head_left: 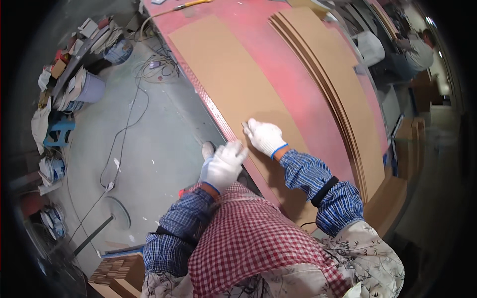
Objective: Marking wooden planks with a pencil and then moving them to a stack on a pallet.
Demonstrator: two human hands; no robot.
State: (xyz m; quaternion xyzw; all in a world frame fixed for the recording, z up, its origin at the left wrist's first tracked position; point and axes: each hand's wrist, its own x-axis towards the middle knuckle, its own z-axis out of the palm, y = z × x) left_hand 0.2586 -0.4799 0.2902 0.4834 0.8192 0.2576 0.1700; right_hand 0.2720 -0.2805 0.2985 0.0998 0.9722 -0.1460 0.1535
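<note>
Leaning over a big pink surface (309,115) mid-frame. Facing a long brown board (228,74) lying there from upper to lower middle. Holding the left hand (223,165) near its left edge, with fingers too blurry to tell wide from narrow. With the right hand (265,137), pinching a small grey thing (244,124) in the fingers. Maybe slipping and scratching the board, from pushing too hard.

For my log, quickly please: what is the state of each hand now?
Left gloved hand: blurred; open or closed cannot be told.
Right gloved hand: closed, holding a small grey object.
</note>
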